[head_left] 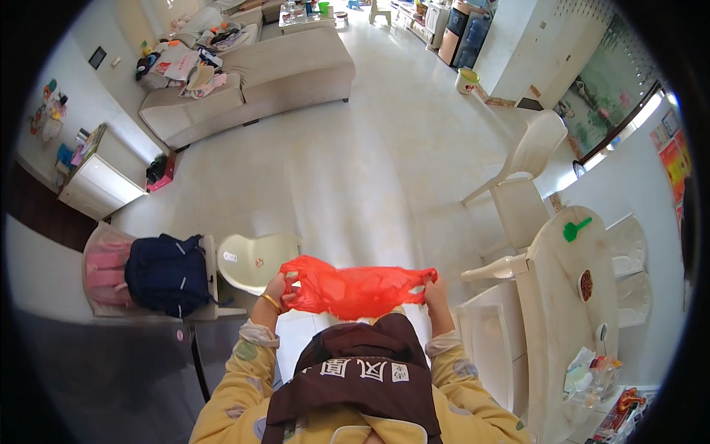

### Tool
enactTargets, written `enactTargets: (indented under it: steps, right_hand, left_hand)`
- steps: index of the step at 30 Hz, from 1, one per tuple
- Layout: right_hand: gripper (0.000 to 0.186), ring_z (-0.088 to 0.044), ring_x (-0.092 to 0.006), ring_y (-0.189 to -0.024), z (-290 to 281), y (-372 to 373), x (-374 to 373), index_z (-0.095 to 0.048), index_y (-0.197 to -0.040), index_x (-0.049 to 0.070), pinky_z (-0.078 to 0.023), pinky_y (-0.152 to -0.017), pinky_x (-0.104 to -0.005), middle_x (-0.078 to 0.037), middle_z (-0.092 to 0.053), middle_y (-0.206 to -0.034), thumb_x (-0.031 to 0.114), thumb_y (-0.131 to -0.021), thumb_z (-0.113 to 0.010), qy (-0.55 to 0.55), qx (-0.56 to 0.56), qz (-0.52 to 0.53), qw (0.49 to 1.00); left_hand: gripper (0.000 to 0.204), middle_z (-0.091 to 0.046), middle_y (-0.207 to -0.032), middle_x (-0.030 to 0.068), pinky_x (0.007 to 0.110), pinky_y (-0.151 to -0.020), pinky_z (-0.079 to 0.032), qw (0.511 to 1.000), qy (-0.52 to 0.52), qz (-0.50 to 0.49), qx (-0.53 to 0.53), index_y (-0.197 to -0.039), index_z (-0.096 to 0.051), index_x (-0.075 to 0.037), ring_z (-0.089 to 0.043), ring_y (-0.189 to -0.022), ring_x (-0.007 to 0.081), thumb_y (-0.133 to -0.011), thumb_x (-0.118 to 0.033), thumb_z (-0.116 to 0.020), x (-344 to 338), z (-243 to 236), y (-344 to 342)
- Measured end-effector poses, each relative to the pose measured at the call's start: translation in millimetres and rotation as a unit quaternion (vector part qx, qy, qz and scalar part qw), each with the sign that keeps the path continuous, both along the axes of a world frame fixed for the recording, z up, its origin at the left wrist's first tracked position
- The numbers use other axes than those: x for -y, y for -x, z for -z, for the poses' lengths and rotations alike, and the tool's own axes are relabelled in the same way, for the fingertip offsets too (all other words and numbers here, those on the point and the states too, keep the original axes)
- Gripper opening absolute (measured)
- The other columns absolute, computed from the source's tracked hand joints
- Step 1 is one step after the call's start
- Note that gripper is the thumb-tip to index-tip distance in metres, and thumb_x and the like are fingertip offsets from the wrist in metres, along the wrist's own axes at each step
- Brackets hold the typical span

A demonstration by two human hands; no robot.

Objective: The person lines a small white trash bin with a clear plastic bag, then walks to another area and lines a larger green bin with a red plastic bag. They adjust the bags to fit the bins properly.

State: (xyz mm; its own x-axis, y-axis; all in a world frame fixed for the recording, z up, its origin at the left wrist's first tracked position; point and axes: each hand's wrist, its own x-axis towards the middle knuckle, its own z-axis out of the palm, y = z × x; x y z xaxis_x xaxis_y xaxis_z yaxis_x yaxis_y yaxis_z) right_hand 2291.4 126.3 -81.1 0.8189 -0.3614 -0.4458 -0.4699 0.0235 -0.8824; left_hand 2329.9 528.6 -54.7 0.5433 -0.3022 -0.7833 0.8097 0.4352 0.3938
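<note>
A crumpled red plastic bag [353, 288] is stretched sideways in front of my body, over a dark brown apron [347, 348]. My left hand [274, 294] grips the bag's left end, with a bangle on the wrist. My right hand [435, 294] grips its right end. Just beyond the bag on the left stands a small cream plastic stool or chair [248, 263]. Whatever may be inside the bag cannot be made out.
At left, a chair carries a navy backpack [166, 277] beside a dark grey appliance [133, 362]. At right, white chairs [532, 148] surround a table [551, 333] with a green scoop [575, 228] and dishes. A sofa [288, 66] stands across the pale floor.
</note>
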Motion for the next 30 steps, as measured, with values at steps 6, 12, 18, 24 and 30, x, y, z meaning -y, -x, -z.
enactTargets:
  steps: [6,12,18,24,30]
  right_hand:
    - [0.022,-0.059,-0.0165,-0.066,-1,-92,30,-0.056,-0.106,0.0,-0.049,-0.058,-0.0279,-0.008,-0.063,-0.083,-0.002,-0.084,-0.05,-0.178,0.029,0.055,0.982]
    - [0.016,-0.06,-0.0178,-0.065,-21,-234,95,-0.06,-0.097,-0.001,-0.049,-0.06,-0.0282,-0.008,-0.063,-0.08,0.002,-0.087,-0.049,-0.128,0.062,-0.022,0.99]
    - [0.019,-0.064,-0.0226,-0.069,-40,-355,151,-0.056,-0.104,-0.003,-0.05,-0.062,-0.0293,-0.013,-0.063,-0.091,0.0,-0.087,-0.046,-0.294,0.033,-0.023,0.955]
    - [0.024,-0.064,-0.0297,-0.089,-9,-438,160,-0.05,-0.107,-0.003,-0.053,-0.074,-0.0389,-0.018,-0.06,-0.107,-0.005,-0.085,-0.041,-0.351,-0.013,0.074,0.933]
    - [0.031,-0.061,-0.0235,-0.089,64,-568,209,-0.055,-0.103,0.0,-0.052,-0.074,-0.0357,-0.011,-0.06,-0.099,-0.009,-0.08,-0.036,-0.192,0.045,0.088,0.976]
  left_hand:
    - [0.015,-0.055,-0.063,0.0054,0.023,-0.033,-0.019,0.991,-0.134,-0.019,0.012,-0.099,-0.053,-0.008,-0.027,-0.035,0.0079,-0.092,-0.019,-0.045,30,11,-113]
    - [0.024,-0.063,-0.072,0.0118,0.022,-0.032,-0.019,0.999,-0.034,-0.017,0.02,-0.101,-0.052,-0.007,-0.029,-0.033,0.0063,-0.097,-0.027,-0.04,71,-12,-253]
    - [0.051,-0.057,-0.11,0.0334,0.016,-0.036,-0.024,0.992,0.112,0.015,0.059,-0.132,-0.034,-0.009,-0.028,-0.037,0.0055,-0.099,-0.045,-0.022,116,-35,-352]
    - [0.042,-0.06,-0.105,0.023,0.028,-0.043,-0.04,0.996,-0.082,0.026,0.012,-0.12,-0.042,-0.006,-0.043,-0.045,0.016,-0.093,-0.038,-0.039,152,-8,-434]
    - [0.024,-0.049,-0.053,0.0033,0.035,-0.03,-0.032,0.955,-0.285,0.022,0.078,-0.072,-0.054,-0.004,-0.042,-0.033,0.0182,-0.084,-0.024,-0.046,212,34,-626]
